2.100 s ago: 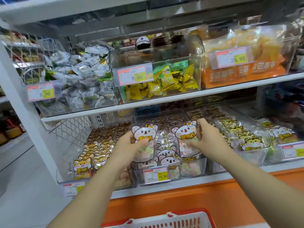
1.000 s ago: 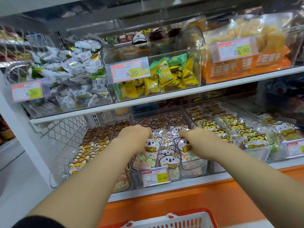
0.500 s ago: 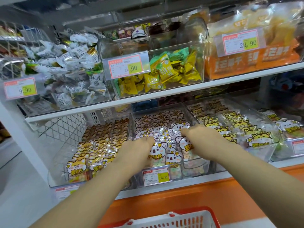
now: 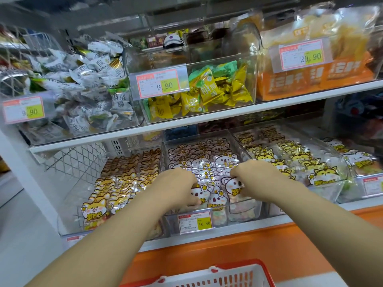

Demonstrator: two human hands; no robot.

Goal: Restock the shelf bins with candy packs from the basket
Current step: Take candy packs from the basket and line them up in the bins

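Both hands sit lower than two seconds back, when each held a koala pack up in the air; those packs are now down in the bin. Well left of the left fingers: clear bin of fox packs (image 4: pixel 122 183), standing in rows, faces forward. Left hand (image 4: pixel 176 188) over the front left of the middle bin (image 4: pixel 248 214); fingers (image 4: pixel 191 198) curled downward over the top of the front koala pack (image 4: pixel 199 193), tips buried among packs; pinch or mere press, cannot tell. Just below those fingers, on the bin's front wall, price tag (image 4: pixel 194 221) reading 16.80. Beyond the fingertips, koala packs (image 4: pixel 207 158) stand upright in rows, filling the bin to its back. Well below and between both sets of fingers, red-rimmed basket (image 4: pixel 207 279) at the bottom edge; contents not visible. Right hand (image 4: pixel 257 179) at the bin's front right; its fingers and thumb bent tight round the upper edge of the right-row koala pack (image 4: pixel 233 188), gripping it. Right of the right fingers: bin of yellow-face packs (image 4: pixel 294 162), then a bin of white-face packs (image 4: pixel 358 160). Above all the fingers, upper shelf (image 4: pixel 207 118) carries three clear bins: grey-white wrapped sweets (image 4: pixel 83 79), yellow-green sweets (image 4: pixel 207 90), orange bags (image 4: pixel 321 75).
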